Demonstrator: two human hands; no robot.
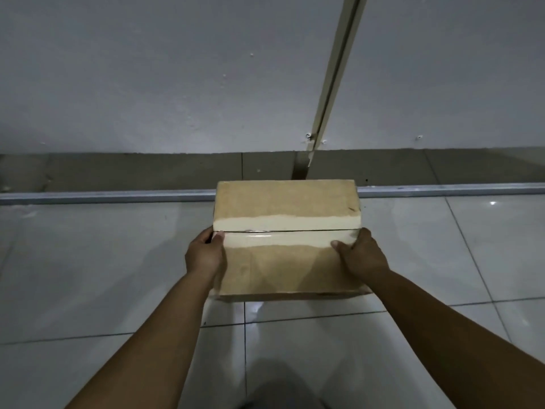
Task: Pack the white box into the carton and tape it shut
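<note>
Over on the left, the left hand (pixel 204 255) was pressed against the left side of the carton (pixel 287 240), thumb lying on top right at the seam, the other fingers wrapped out of sight around the side wall. So that grip was clamped on the carton's left edge.

And the carton itself sat on the pale tiled floor (pixel 88 261), close to the far edge of the tiles where a metal strip (pixel 103 196) ran along the foot of the wall (pixel 147 69). Both top flaps were down and meeting in the middle. A band of glossy pale tape (pixel 283 230) ran across the seam from the left side to the right. A thin dark line showed along the join under it. The white box was nowhere to be seen with the flaps closed.

Moving right, the right hand (pixel 361 255) mirrored the other one, thumb resting on the tape near the right end of the seam, palm against the carton's right side. That grip was closed on the carton too.

Behind, a pale rail (pixel 336 69) ran down the wall at a slant toward the floor, ending just beyond the carton's far right corner.
</note>
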